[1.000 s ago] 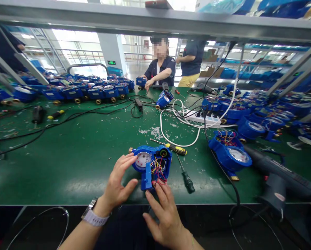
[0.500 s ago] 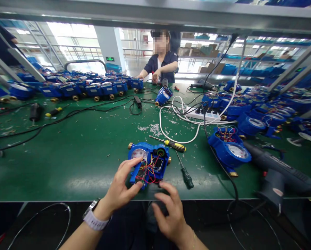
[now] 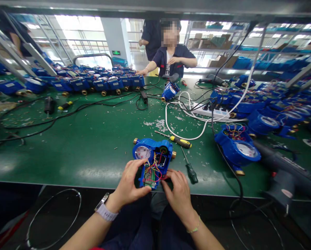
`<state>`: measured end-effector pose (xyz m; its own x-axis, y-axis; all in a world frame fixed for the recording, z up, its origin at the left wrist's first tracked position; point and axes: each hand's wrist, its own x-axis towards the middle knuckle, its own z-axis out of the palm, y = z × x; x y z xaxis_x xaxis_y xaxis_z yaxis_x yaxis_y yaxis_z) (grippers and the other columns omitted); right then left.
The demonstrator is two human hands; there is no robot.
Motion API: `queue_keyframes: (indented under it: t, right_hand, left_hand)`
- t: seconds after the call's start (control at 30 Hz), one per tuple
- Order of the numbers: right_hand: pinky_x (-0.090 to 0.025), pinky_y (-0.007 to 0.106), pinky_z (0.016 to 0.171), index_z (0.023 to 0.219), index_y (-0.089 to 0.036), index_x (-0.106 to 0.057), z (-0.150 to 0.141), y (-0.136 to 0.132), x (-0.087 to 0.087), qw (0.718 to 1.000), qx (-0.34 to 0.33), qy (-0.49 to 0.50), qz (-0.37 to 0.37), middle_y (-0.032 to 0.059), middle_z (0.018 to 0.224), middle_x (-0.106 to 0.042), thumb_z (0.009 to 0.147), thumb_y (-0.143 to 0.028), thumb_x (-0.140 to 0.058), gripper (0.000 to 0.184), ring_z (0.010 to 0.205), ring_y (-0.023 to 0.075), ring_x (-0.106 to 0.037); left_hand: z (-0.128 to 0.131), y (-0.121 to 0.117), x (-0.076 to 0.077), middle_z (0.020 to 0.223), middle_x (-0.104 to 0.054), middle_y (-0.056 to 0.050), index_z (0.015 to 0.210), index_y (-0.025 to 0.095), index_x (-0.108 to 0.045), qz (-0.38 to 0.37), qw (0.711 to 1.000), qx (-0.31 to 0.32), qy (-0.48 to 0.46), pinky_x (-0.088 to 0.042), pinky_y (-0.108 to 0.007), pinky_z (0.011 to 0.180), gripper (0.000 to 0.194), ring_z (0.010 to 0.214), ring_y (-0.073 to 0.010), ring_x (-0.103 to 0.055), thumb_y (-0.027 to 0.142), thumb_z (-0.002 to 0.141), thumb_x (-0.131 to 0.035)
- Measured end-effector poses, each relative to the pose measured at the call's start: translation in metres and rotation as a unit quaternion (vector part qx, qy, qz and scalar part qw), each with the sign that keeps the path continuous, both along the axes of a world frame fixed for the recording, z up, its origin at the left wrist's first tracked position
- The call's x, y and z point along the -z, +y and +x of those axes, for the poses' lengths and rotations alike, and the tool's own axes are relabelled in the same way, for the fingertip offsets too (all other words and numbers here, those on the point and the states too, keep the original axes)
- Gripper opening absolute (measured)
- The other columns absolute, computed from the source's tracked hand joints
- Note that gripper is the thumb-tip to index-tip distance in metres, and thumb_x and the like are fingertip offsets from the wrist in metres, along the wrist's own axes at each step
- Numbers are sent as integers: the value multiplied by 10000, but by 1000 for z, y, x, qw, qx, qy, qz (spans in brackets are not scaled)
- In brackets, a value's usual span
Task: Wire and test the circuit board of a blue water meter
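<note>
A blue water meter [image 3: 142, 142] with its electronics box uncovered lies near the table's front edge. Its round dial is at the left, with brass fittings at both ends. Inside the box, a green circuit board [image 3: 148, 176] sits under a tangle of coloured wires. My left hand [image 3: 131, 180] grips the near left side of the meter, thumb at the front and fingers by the board. At the near right corner, my right hand [image 3: 178, 189] has its fingertips closed on red wires [image 3: 162, 177], partly hidden by the fingers.
Right of the meter lie a yellow-black screwdriver [image 3: 181, 141] and a dark green screwdriver [image 3: 192, 173]. Another blue meter [image 3: 236, 149] stands near a grey power tool [image 3: 283, 173]. Behind are a power strip [image 3: 210, 110], cables, white scraps and rows of meters. A co-worker [image 3: 171, 59] sits opposite.
My right hand has moved up to the meter and closed at its near right corner. My left hand stays on the meter. The camera view has shifted, and the co-worker's arms have moved.
</note>
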<state>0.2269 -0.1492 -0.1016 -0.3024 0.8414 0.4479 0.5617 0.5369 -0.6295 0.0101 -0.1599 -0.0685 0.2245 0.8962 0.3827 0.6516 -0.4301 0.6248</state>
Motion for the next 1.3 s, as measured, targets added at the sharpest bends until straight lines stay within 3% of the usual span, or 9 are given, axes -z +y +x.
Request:
queue_keyframes:
  t: [0.1,0.27,0.4,0.5,0.6,0.77,0.9,1.07,1.3]
  right_hand:
    - [-319,454,971,965,-202,-502,0,1,1,1000,8,18,1,25,948,-613,900,-114,-508,110,903,219,-573]
    - [-411,380,828,1189,-190,-532,4,-1,0,998,-4,59,-12,68,974,-578,925,-144,-469,275,877,217,-548]
    - [-399,326,729,931,-174,-580,8,-4,-4,994,-37,94,-43,54,874,-556,940,-155,-490,93,816,191,-524]
    - [-360,306,667,785,-170,-509,10,-6,-6,990,-51,118,-50,19,736,-514,941,-171,-526,157,703,163,-476]
    - [-336,290,616,701,-171,-458,10,-5,-8,986,-66,142,-65,1,657,-458,950,-189,-525,259,637,146,-440]
    - [-360,272,579,677,-169,-477,14,-3,-11,973,-73,192,-105,11,646,-465,980,-226,-481,309,622,143,-469]
    - [-369,272,585,679,-163,-504,18,-5,-9,966,-76,213,-125,19,653,-489,987,-237,-481,318,628,146,-487]
    - [-370,269,587,686,-161,-513,16,-5,-10,965,-78,218,-127,20,668,-498,979,-232,-498,301,636,144,-493]
    - [-408,270,617,786,-162,-580,14,-7,-16,965,-81,218,-119,27,720,-552,971,-188,-509,200,677,151,-535]
  left_hand:
    - [-6,-1,6,1341,-471,-138,1407,203,-337,-14,999,24,-42,-357,-448,1054,713,1242,-290,-446,586,847,-555]
    - [-11,2,6,1423,-349,-164,1405,174,-368,-27,994,36,-103,-344,-471,1089,603,1348,-311,-350,432,876,-497]
    - [-11,4,3,1500,-256,-152,1418,192,-363,-32,992,27,-120,-388,-449,1058,586,1382,-305,-303,363,870,-482]
    - [-10,2,3,1494,-281,-144,1428,210,-349,-21,991,30,-132,-385,-450,1061,580,1373,-295,-321,318,877,-490]
    - [-9,-2,3,1454,-338,-135,1328,204,-460,-18,993,5,-120,-357,-470,1088,460,1353,-287,-358,246,871,-491]
    - [-4,-8,1,1215,-527,-114,1135,175,-566,-16,991,-48,-126,-428,-399,1020,256,1183,-220,-506,214,886,-522]
    - [-3,-12,3,1078,-628,-95,1094,159,-595,-93,981,-57,-158,-488,-354,916,235,1028,-198,-598,304,924,-522]
    - [-6,-15,10,1098,-676,-106,1145,143,-602,-234,945,-45,-223,-519,-361,899,345,1005,-217,-650,405,942,-506]
    - [-11,-13,8,1116,-669,-110,1137,132,-595,-261,935,-19,-238,-509,-359,923,333,1025,-215,-643,376,914,-549]
